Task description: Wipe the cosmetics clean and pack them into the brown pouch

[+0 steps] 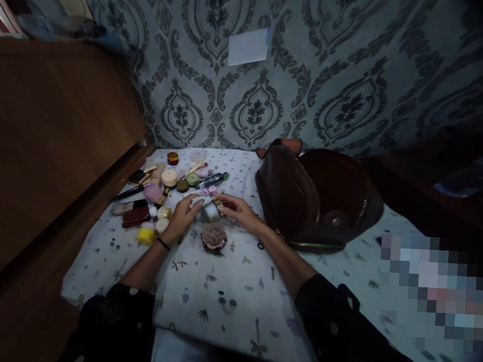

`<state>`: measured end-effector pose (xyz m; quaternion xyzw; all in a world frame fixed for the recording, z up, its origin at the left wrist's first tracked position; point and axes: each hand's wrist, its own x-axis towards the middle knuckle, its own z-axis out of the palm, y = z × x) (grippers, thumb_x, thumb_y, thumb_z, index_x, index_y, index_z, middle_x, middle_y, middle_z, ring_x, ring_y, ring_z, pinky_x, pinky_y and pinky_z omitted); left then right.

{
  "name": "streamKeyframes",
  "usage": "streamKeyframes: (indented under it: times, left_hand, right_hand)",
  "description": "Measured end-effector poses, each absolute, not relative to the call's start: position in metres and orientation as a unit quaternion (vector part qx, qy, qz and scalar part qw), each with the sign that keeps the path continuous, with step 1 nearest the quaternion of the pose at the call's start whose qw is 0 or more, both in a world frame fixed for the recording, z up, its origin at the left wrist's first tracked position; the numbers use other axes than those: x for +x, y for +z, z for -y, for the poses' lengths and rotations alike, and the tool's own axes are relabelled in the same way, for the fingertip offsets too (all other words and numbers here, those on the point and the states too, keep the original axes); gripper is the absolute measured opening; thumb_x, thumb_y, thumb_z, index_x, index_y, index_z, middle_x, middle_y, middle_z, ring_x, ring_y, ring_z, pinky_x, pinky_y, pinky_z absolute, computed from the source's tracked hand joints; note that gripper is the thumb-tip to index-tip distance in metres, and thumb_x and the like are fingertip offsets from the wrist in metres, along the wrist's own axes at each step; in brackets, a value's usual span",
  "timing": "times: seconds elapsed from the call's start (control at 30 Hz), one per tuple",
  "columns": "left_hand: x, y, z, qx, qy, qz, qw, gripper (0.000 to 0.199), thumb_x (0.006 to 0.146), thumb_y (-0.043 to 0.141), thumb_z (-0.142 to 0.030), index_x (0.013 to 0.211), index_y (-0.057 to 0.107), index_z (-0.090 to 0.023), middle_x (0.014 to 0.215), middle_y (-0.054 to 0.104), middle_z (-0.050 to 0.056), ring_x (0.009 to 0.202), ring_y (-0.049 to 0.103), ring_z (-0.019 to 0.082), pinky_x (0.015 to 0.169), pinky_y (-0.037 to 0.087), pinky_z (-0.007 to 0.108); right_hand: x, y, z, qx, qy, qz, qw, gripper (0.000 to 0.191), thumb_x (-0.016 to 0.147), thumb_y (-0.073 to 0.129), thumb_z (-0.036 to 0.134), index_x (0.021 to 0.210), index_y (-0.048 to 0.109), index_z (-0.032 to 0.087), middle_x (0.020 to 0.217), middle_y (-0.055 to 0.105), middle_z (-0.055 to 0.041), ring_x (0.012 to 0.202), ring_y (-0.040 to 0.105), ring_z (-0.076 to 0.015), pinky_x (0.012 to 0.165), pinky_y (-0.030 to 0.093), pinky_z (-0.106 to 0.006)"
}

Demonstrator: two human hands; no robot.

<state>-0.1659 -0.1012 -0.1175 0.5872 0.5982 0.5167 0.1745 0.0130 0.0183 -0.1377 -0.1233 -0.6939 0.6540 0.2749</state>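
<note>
One glass bottle (pixel 210 213) between left hand (pixel 181 217) and right hand (pixel 240 211), over cloth (pixel 235 294). Tilted, gold end toward right fingers, clamped there; exact long axis unclear. Left fingers clamped on white wipe (pixel 200 200), against bottle. Brown case (pixel 213 237) just nearer; jars (pixel 169 178) crowd left; bag (pixel 291 192) right; open room toward near cloth edge.

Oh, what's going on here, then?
A person is handling a small glass bottle with both bare hands: the right hand is at its gold-coloured end, and the left hand holds what looks like a white wipe by it. A brownish-pink container sits nearer the person on the patterned cloth. Cosmetic jars and bottles are clustered to the left, and a brown handbag, seemingly open, stands to the right.
</note>
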Motion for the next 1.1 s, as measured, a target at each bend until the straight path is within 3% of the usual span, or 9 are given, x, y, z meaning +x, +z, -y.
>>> streamKeyframes:
  times: [0.27,0.37,0.47,0.6,0.73,1.1]
  left_hand:
    - [-0.1663,-0.1188,0.1021,0.591,0.502,-0.611,0.162,0.033,0.094,0.053,-0.043,0.107,0.067,-0.017,0.107,0.07,0.008,0.1,0.063,0.022,0.084,0.051,0.031]
    - [-0.163,-0.1187,0.103,0.578,0.504,-0.616,0.181,0.034,0.093,0.053,-0.046,0.106,0.067,-0.017,0.103,0.07,0.007,0.09,0.064,0.021,0.07,0.054,0.028]
    - [-0.1594,-0.1203,0.1036,0.553,0.52,-0.61,0.227,0.036,0.093,0.052,-0.048,0.107,0.066,-0.017,0.104,0.068,0.007,0.081,0.064,0.019,0.059,0.055,0.026]
    - [-0.1585,-0.1213,0.1036,0.551,0.545,-0.602,0.194,0.034,0.093,0.054,-0.043,0.11,0.066,-0.017,0.111,0.069,0.009,0.096,0.065,0.022,0.075,0.056,0.03]
    - [-0.16,-0.1172,0.1038,0.589,0.537,-0.589,0.133,0.028,0.094,0.055,-0.037,0.109,0.068,-0.018,0.113,0.07,0.01,0.108,0.063,0.023,0.094,0.05,0.035]
    - [-0.1606,-0.1223,0.1013,0.59,0.521,-0.595,0.164,0.031,0.094,0.054,-0.039,0.11,0.069,-0.017,0.112,0.07,0.009,0.103,0.065,0.024,0.084,0.056,0.035]
  right_hand:
    - [0.0091,-0.1429,-0.0192,-0.16,0.598,0.729,0.292,0.058,0.081,0.07,0.048,0.132,0.061,0.021,0.117,0.067,-0.0077,0.104,0.062,-0.0209,0.091,0.051,-0.036]
    - [0.0073,-0.1434,-0.0203,-0.159,0.567,0.757,0.283,0.046,0.083,0.066,0.051,0.114,0.069,0.018,0.108,0.07,-0.0071,0.1,0.062,-0.0223,0.091,0.05,-0.037]
    - [0.0064,-0.1419,-0.0196,-0.153,0.597,0.742,0.264,0.047,0.082,0.067,0.052,0.114,0.068,0.018,0.1,0.071,-0.0049,0.091,0.064,-0.0209,0.084,0.052,-0.035]
    - [0.0049,-0.1396,-0.0161,-0.144,0.645,0.694,0.286,0.055,0.076,0.075,0.046,0.123,0.063,0.021,0.115,0.069,-0.0059,0.104,0.064,-0.0212,0.094,0.05,-0.035]
    - [0.0052,-0.1368,-0.0144,-0.115,0.657,0.68,0.305,0.056,0.073,0.079,0.042,0.123,0.063,0.024,0.128,0.064,-0.0061,0.117,0.06,-0.0217,0.104,0.045,-0.038]
    - [0.0073,-0.1363,-0.0182,-0.179,0.619,0.706,0.293,0.053,0.078,0.072,0.049,0.122,0.067,0.02,0.121,0.069,-0.0075,0.11,0.063,-0.0235,0.101,0.046,-0.04]
